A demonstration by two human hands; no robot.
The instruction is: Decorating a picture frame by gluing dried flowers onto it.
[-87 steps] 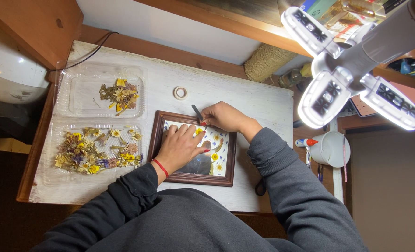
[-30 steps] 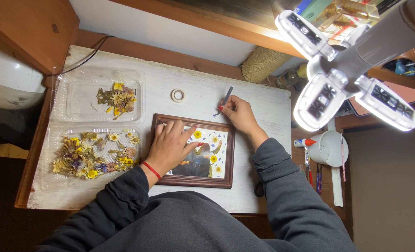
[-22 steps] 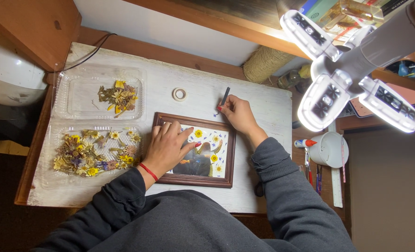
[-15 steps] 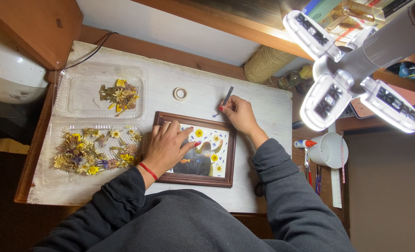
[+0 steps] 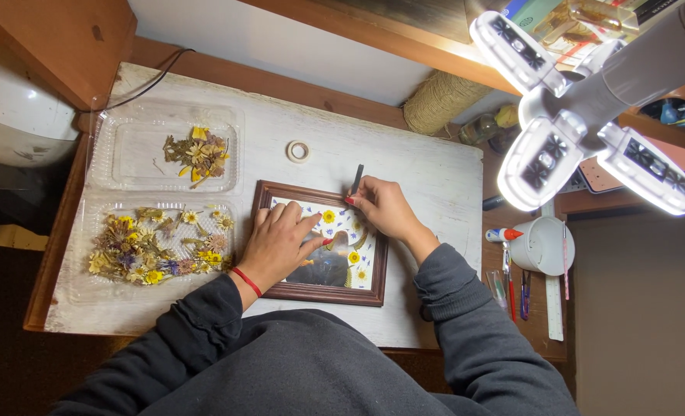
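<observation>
The wooden picture frame [image 5: 321, 245] lies flat at the middle of the white surface [image 5: 427, 166]. It is likely rigid and light, best held by its brown edges, while the pressed yellow flowers inside look brittle. The left hand [image 5: 278, 243] rests spread open on it; the right hand [image 5: 381, 206] pinches a dark tool [image 5: 355, 179] at its far edge.

A home craft corner: a small whitewashed surface [image 5: 435, 166] against a wall, clear trays of dried flowers [image 5: 157, 246] at 9 o'clock, a twine spool [image 5: 441, 100] at 1 o'clock, a multi-panel lamp [image 5: 566, 131] overhead, and scissors, glue and ruler [image 5: 554, 289] at 3 o'clock.
</observation>
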